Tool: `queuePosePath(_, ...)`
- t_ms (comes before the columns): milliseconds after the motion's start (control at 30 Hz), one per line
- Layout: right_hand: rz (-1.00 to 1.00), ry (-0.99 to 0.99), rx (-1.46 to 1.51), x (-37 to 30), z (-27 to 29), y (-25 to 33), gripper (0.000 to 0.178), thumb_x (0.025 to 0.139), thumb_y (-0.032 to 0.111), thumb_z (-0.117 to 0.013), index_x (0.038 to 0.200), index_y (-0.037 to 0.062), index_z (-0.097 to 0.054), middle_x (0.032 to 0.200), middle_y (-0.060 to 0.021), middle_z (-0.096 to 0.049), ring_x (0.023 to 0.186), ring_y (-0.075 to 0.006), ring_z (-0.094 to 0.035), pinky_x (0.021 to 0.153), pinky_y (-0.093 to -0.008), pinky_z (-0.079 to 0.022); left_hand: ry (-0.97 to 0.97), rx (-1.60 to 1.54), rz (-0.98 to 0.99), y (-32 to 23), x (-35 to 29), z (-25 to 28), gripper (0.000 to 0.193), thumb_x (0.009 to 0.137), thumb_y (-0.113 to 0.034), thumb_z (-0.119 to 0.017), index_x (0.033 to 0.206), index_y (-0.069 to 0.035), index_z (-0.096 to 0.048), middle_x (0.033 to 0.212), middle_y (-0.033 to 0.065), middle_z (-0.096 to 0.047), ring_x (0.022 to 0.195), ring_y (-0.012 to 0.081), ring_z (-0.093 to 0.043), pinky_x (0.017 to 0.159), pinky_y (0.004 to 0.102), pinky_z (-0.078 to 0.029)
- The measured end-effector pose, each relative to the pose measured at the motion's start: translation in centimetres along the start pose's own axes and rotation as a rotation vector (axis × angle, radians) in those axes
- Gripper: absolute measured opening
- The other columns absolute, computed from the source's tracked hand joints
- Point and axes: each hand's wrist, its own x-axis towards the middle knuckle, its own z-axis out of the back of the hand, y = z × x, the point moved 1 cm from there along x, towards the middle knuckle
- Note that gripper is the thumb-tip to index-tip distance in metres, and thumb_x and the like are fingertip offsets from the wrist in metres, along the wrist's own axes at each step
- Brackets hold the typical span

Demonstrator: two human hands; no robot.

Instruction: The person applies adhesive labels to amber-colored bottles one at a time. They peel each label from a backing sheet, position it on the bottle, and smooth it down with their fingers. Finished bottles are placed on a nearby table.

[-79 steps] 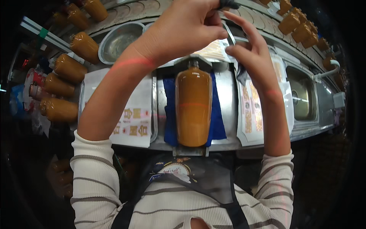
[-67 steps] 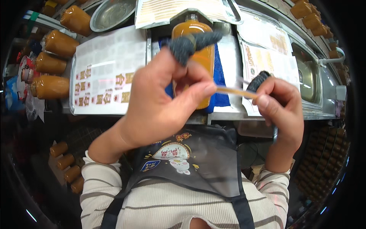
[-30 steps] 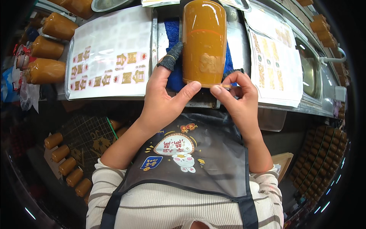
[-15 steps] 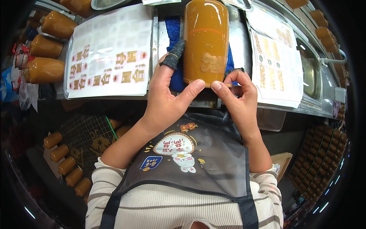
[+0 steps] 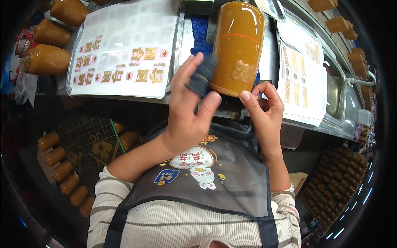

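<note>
A glossy brown jar lies in front of me, its base end toward me. Near that end it bears a raised gold emblem, and a thin red line of light crosses its body. My right hand pinches the rim at the near right, thumb on top and fingers curled under. My left hand is beside the jar's lower left edge, fingers apart and partly smeared by motion. A dark wrap covers one of its fingers; whether it touches the jar I cannot tell. Blue cloth shows beneath the jar.
On the left, a tray bears a sheet of gold emblem stickers. Another sticker sheet lies right, before a sink with a tap. Several brown jars stand far left; more are on low racks at both sides.
My left hand has drawn back from the jar's rim, its fingers spreading. The jar has tilted slightly and sits further right in the picture. My right hand keeps its pinch at the rim.
</note>
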Motion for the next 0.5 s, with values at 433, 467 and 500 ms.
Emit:
queuePosePath(433,-0.011,-0.019,-0.016,-0.3,0.0,0.0,0.031,0.088,0.019,-0.080,0.083,0.0032,-0.054,0.091,-0.0004,-0.049,0.071,-0.0039,-0.058,0.061,-0.0173,-0.043,0.029,0.178,-0.119,0.8,-0.7,-0.2,0.051,0.093,-0.037,-0.069,0.128,-0.001,-0.063,0.154,0.0248,-0.038,0.144,0.0428,-0.034,0.115,0.0617,-0.015)
queuePosePath(467,-0.008,-0.017,-0.009,-0.2,0.0,-0.1,0.031,0.088,0.020,-0.080,0.083,0.0034,-0.054,0.091,-0.0002,-0.048,0.071,-0.0037,-0.057,0.060,-0.0172,-0.043,0.042,0.155,-0.100,0.8,-0.4,-0.4,0.053,0.094,-0.037,-0.068,0.131,0.000,-0.060,0.153,0.0256,-0.040,0.144,0.0431,-0.034,0.115,0.0615,-0.014)
queuePosePath(500,-0.005,-0.016,-0.002,-0.2,0.0,-0.2,0.031,0.088,0.020,-0.080,0.083,0.0035,-0.054,0.090,0.0000,-0.048,0.071,-0.0034,-0.057,0.060,-0.0171,-0.043,0.054,0.131,-0.082,0.7,0.0,-0.5,0.056,0.095,-0.038,-0.067,0.133,0.002,-0.057,0.151,0.0265,-0.041,0.143,0.0435,-0.035,0.116,0.0613,-0.014)
